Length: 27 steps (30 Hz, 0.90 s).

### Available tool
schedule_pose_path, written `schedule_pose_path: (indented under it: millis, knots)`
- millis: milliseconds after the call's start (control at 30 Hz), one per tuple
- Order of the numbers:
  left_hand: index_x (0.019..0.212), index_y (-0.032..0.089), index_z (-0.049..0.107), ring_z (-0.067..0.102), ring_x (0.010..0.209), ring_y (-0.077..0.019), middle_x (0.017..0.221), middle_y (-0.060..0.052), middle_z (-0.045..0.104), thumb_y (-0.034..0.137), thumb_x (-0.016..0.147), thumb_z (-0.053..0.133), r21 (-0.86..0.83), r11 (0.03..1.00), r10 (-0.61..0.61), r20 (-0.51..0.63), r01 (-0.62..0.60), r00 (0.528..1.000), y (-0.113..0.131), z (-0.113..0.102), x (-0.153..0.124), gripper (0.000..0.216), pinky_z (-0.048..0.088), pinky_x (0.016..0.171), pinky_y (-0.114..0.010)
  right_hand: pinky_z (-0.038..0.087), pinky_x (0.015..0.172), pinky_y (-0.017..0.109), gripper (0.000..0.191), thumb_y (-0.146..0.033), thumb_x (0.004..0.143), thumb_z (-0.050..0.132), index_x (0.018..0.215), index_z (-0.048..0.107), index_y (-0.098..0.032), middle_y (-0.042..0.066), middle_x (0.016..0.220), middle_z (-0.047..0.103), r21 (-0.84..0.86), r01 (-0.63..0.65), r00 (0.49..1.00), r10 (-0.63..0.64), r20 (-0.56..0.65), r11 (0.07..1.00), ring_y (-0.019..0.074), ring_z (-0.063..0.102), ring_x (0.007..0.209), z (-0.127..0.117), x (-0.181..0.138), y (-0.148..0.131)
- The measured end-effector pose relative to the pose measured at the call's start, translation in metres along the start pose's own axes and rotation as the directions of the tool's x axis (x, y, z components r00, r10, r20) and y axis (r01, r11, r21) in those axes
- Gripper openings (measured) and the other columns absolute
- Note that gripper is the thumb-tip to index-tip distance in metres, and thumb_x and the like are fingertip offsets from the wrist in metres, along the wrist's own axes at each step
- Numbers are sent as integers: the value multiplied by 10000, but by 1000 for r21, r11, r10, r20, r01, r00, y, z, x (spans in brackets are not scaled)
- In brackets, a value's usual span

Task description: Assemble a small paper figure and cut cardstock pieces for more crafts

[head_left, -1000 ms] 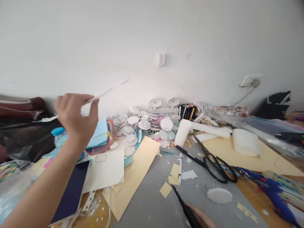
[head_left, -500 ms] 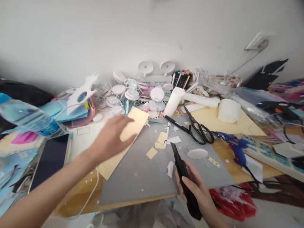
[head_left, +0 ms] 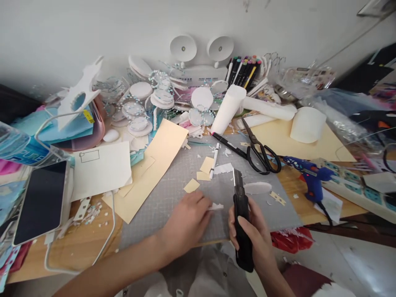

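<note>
Moved since the earlier frame: your left hand [head_left: 188, 222], coming down from over the cream card strip [head_left: 161, 159] and now resting low on the near part of the grey cutting mat [head_left: 167, 194].
Left hand: fingers are drawing narrow and touching a small white scrap [head_left: 217, 206] on the mat; whether they are pinching it, I cannot tell.
Right hand [head_left: 258, 237]: you are gripping a black cutter [head_left: 243, 231] over the mat's near edge, blade extended and pointing toward the mat's far side.

Containers. Pink case [head_left: 100, 119], beyond the mat's far left corner: holding blue papers [head_left: 62, 132], a white cut-out [head_left: 80, 88] lying on top. Clear bottle [head_left: 26, 144], well left of the mat: leaning, contents unclear. Marker bunch [head_left: 244, 72], beyond the mat's far edge: standing packed together. Red bag [head_left: 292, 241], below the mat's near right corner: contents hard to tell.

Edges. The card strip is overlapping the mat's left edge. Scissors [head_left: 254, 140] are lying across its far right corner. A blue glue gun [head_left: 312, 175] is sitting just right of it.

Room. Bare mat is showing between the card strip and your left hand. Cream squares [head_left: 206, 165] are occupying the mat's middle; a white oval [head_left: 258, 188] is taking up its right part.
</note>
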<state>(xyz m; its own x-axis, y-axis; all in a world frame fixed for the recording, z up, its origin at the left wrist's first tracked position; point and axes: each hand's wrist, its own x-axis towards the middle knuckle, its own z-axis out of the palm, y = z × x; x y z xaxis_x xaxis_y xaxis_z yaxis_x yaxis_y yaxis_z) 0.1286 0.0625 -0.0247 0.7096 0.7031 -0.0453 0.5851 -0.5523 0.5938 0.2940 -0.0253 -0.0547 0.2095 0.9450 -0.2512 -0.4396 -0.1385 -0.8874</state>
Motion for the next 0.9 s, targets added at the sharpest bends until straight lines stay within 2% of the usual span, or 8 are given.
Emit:
schedule_pose_path:
  millis: [67,133,200,367,500,633,733,900]
  knots:
    - [881,155,637,604,782,-153,834,-31,647,215,955,531,-218,973,-77,-31,69,997,-3,-10,-12,142,502,716,-256,405,368,139,364,-351,914,612,1244,460,-332,-30,833,579,-35,1,1000,-1,5,999,39,471,452,3,2,-3]
    - [893,169,667,598,746,-142,803,-16,657,280,942,568,-467,873,-173,-30,139,985,-4,-22,-24,156,488,689,-239,395,356,138,381,-354,907,626,1247,455,-336,-21,885,591,-69,-5,999,7,35,998,30,464,440,11,6,-6]
    - [979,189,705,603,763,-151,830,-23,676,313,933,582,-606,776,-233,-18,174,972,-3,-31,-34,181,488,706,-252,387,340,141,424,-368,888,653,1255,443,-343,-14,928,600,-95,-20,995,29,92,995,21,455,420,23,10,-10]
    - [1166,264,702,599,792,-154,888,-32,684,264,918,597,-687,715,-274,-110,126,955,-4,-41,-49,269,497,724,-268,411,333,144,493,-345,858,697,1269,426,-348,-27,940,592,-163,-89,972,121,201,983,4,452,383,58,18,-16]
    - [1088,246,726,590,723,-132,771,-4,646,259,837,703,-774,625,-422,-226,101,878,-14,-39,-57,252,510,683,-241,412,332,149,480,-337,860,693,1256,422,-334,-35,919,586,-190,-90,969,130,208,978,9,458,386,74,20,-16]
    - [950,230,733,613,705,-116,764,2,670,235,824,722,-859,510,-511,-262,44,818,-23,-35,-63,127,520,646,-209,406,352,147,544,-290,848,711,1293,401,-331,-37,909,584,-205,-114,961,160,224,972,7,442,410,80,19,-10]
    - [872,226,729,635,758,-119,805,-3,701,183,835,711,-806,592,-453,-335,-2,826,-28,-33,-66,59,527,687,-209,400,366,149,529,-262,857,700,1294,407,-318,-29,921,598,-216,-80,959,134,250,973,7,434,427,84,19,-6]
    - [921,238,736,656,859,-126,916,-13,697,88,837,695,-643,760,-269,-436,-88,859,-34,-33,-71,177,539,755,-222,423,395,158,467,-267,872,682,1263,429,-300,-35,869,609,-251,-66,956,134,262,966,21,478,446,89,21,-8]
